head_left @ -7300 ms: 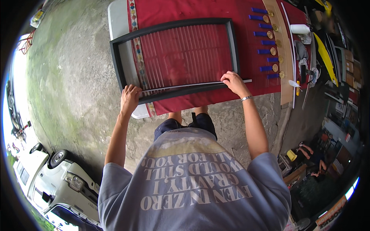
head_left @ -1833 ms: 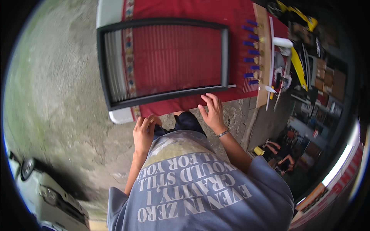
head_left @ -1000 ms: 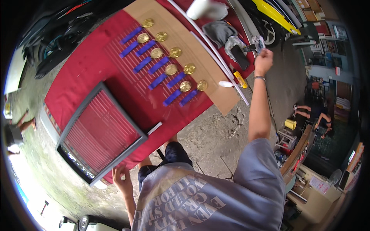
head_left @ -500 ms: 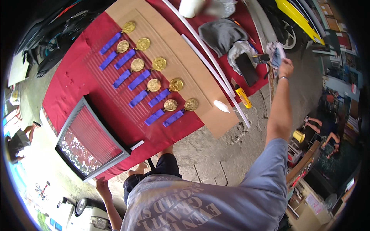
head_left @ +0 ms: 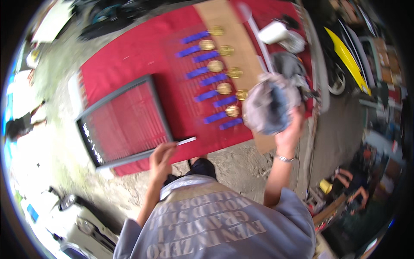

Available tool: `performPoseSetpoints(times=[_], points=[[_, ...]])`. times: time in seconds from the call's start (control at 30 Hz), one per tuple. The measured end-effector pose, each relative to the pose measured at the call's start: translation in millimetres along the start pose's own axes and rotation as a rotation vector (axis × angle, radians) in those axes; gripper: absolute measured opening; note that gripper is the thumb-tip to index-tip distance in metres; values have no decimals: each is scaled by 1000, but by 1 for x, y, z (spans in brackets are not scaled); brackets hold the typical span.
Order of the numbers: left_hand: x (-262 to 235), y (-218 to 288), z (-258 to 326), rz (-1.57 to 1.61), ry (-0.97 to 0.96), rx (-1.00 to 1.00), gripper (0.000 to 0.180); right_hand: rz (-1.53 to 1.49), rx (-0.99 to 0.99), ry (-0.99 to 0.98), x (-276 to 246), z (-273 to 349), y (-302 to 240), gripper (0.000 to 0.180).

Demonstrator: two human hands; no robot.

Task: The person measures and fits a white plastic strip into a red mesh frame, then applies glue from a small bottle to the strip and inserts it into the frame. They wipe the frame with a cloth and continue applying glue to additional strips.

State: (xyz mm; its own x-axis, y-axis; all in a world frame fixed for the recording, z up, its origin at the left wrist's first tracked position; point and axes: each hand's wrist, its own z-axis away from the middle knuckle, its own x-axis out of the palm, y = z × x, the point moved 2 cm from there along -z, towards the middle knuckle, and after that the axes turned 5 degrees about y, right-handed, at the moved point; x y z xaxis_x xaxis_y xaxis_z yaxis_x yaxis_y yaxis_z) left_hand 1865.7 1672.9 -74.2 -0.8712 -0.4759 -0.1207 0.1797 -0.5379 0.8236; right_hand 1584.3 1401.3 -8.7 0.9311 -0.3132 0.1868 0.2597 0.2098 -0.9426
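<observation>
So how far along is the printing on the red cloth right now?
Printed blue bars with gold discs already sit in rows on the red cloth. In hand: the right hand lifts a bunched grey rag, and the left hand rests at the corner of the screen frame. The frame lies beside those rows.

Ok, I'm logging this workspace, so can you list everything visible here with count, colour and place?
Framed screen: one, dark grey frame with red showing through its mesh, on the table's left part.
Red cloth: one, covering the table.
Brown board: one, lying along the cloth's right side.
Gold round pieces: about eight, in two rows by the board's edge.
Blue strips: about eight, beside the gold pieces.
White strip: one, at the frame's near corner.
Grey rag bundle: one, grey and blue, blurred, raised above the table's right end.
White vehicle: one, lower left.
Left hand: at the white strip, by the frame corner.
Right hand: lifted, grip closed on the rag bundle.
</observation>
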Motion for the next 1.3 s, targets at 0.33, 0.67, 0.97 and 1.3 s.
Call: performPoseSetpoints(times=[0.33, 0.67, 0.97, 1.3], points=[[-133, -50, 46, 822, 131, 186, 54, 394, 68, -1284, 163, 296, 164, 47], [-268, -170, 80, 622, 786, 252, 60, 552, -5, -1780, 264, 476, 313, 39], [-381, -253, 57, -150, 1240, -9, 95, 797, -1201, -2015, 396, 499, 400, 52], [-399, -275, 40, -219, 1177, 6, 102, 292, -1502, -2294, 421, 532, 460, 21]])
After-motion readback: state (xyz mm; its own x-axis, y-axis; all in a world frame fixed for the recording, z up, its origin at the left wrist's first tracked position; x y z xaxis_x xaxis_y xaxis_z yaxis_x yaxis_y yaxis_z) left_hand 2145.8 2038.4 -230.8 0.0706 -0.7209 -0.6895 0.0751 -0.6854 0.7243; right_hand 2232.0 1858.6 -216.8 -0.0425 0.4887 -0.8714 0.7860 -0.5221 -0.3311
